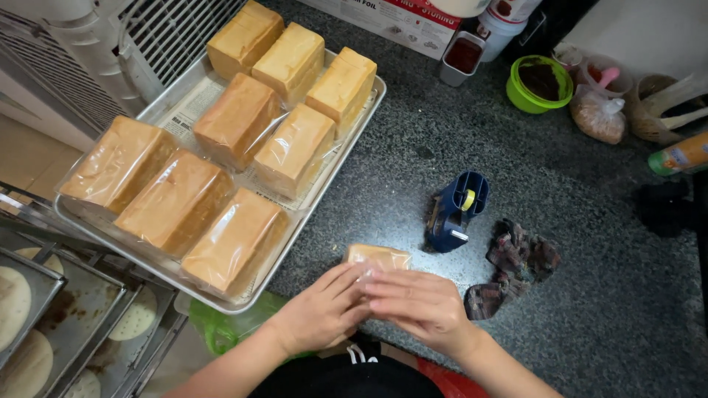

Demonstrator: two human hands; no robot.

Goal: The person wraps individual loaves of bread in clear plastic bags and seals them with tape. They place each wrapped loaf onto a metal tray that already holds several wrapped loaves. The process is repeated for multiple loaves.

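A metal tray (352, 134) on a dark speckled desk (575, 309) carries eight wrapped golden loaves (237, 118). A blue tape dispenser (456, 211) stands near dark patterned cloths (516, 265). At the far edge are a green bowl (525, 99), a bagged brown food (599, 116) and a small red-filled cup (462, 57). Racks at lower left hold pale round flatbreads (15, 302).

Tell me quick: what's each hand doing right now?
Left hand: pressed flat on the wrapped loaf, fingers extended, not gripping.
Right hand: laid flat over the same loaf, fingers extended, nothing grasped.
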